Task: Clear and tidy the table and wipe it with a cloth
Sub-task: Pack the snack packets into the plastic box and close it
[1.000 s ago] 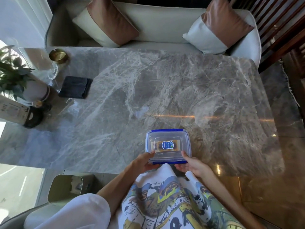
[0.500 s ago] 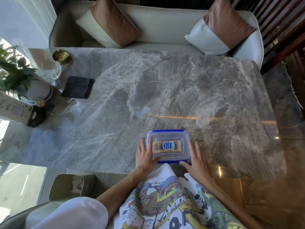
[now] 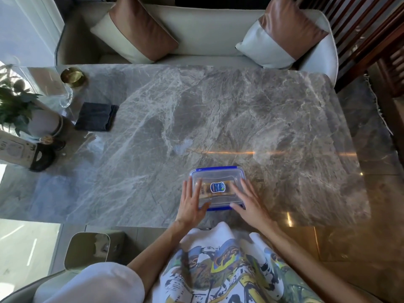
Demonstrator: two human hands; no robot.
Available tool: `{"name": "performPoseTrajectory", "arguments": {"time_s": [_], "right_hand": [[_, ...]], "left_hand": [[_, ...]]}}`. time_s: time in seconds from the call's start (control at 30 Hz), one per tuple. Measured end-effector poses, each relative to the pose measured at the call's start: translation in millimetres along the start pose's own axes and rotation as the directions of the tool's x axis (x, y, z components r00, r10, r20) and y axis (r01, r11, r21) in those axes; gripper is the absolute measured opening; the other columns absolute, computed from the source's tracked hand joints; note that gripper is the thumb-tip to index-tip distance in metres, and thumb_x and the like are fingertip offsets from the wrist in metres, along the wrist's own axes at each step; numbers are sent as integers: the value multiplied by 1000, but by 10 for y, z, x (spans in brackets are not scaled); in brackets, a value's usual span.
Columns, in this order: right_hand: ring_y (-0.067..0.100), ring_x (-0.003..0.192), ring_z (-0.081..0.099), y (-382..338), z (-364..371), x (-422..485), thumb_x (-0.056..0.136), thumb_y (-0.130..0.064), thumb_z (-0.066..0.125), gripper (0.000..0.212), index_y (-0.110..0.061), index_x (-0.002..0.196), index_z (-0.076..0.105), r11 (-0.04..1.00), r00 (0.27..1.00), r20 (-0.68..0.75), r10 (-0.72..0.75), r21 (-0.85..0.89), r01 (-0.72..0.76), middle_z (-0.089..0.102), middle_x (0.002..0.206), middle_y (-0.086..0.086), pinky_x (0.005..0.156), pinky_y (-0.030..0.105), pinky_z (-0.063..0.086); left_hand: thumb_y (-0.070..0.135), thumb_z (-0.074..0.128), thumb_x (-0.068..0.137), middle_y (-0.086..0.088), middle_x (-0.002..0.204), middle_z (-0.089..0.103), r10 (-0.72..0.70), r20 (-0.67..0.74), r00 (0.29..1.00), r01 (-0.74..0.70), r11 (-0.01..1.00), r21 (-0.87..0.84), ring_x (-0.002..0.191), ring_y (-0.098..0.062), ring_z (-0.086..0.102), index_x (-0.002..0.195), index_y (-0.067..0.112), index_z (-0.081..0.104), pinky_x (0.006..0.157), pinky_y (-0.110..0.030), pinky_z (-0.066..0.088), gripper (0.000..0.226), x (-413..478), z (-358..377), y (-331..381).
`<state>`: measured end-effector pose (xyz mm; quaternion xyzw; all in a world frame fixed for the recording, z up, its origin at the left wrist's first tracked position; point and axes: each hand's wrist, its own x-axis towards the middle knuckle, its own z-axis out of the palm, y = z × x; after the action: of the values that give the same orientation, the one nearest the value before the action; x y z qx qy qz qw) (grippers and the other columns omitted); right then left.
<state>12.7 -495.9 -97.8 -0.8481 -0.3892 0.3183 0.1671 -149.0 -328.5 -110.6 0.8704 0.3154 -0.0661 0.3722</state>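
Both hands are flat on the clear blue-rimmed container (image 3: 217, 188) near the counter's (image 3: 284, 119) front edge, left hand (image 3: 190, 202) and right hand (image 3: 249, 202) with fingers straight, cloth (image 3: 96, 116) far left.

Marble table (image 3: 284, 119): container (image 3: 217, 178), cloth (image 3: 96, 116), ashtray (image 3: 73, 76).

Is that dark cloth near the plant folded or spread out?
Folded. The dark cloth lies as a compact rectangle on the table, with stacked layer edges showing along its right side.
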Motion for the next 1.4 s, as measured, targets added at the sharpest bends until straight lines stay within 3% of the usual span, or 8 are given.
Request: {"name": "performPoseTrajectory", "arguments": {"time_s": [0.17,0.27,0.33,0.7,0.9,1.13,1.27,1.4], "right_hand": [[15,149,12,6,-311,99,94,-55,45,70,-37,152,11,708,920,166,356,594,-382,10,162,-8,116,38,17],[21,147,24,49,-338,238,97,-52,39,68,-33,153,7,361,842,393,370,774,-520,20,161,0,116,42,25],[22,142,35,68,-340,300,99,-48,37,64,-28,154,11,259,813,484,323,781,-568,31,157,3,108,37,35],[22,97,67,57,-505,464,93,-12,59,41,-11,133,52,385,833,476,281,740,-552,70,108,6,76,34,55],[27,117,60,-609,-414,745,89,-17,66,46,-7,132,55,544,852,486,196,668,-507,66,124,13,102,43,46],[32,113,63,-2024,315,1223,90,-10,63,38,-3,127,58,596,861,484,158,648,-474,66,123,18,99,48,50],[23,94,68,-2939,1040,1446,91,-11,62,31,-5,122,62,590,834,543,97,644,-487,69,116,16,74,31,55],[25,91,67,-3830,1713,1562,90,-8,63,34,-3,123,61,568,789,608,92,619,-542,70,108,15,96,44,51]], "left_hand": [[38,58,93,-16,159,23,-463,135,876,447,676,-586,145,-32,29,154,10,11,119,-48,28,82,69,-117,23],[26,55,96,-16,114,61,-523,235,819,491,426,-760,104,-26,59,134,6,49,79,-21,55,43,114,-89,53],[24,53,98,-11,96,59,-544,264,797,504,357,-786,87,-23,52,119,8,56,64,-24,45,27,96,-37,110],[11,50,96,-12,95,55,-663,178,728,488,318,-813,77,-21,49,125,7,55,57,-26,36,30,34,-125,125],[13,55,95,-8,90,60,-714,72,697,429,334,-839,63,-10,51,121,11,58,47,-20,43,26,-194,-668,-385],[9,57,94,-8,100,62,-754,-43,656,329,337,-882,64,-9,56,129,8,55,47,-14,49,35,-554,-1621,-1484],[19,62,89,-7,101,65,-793,-85,604,317,336,-887,89,-19,60,129,7,59,88,-50,57,41,-919,-2241,-2358],[20,58,94,-7,101,63,-854,-71,516,334,276,-901,83,-23,61,130,14,58,78,-55,58,37,-1325,-2739,-3118]]}}
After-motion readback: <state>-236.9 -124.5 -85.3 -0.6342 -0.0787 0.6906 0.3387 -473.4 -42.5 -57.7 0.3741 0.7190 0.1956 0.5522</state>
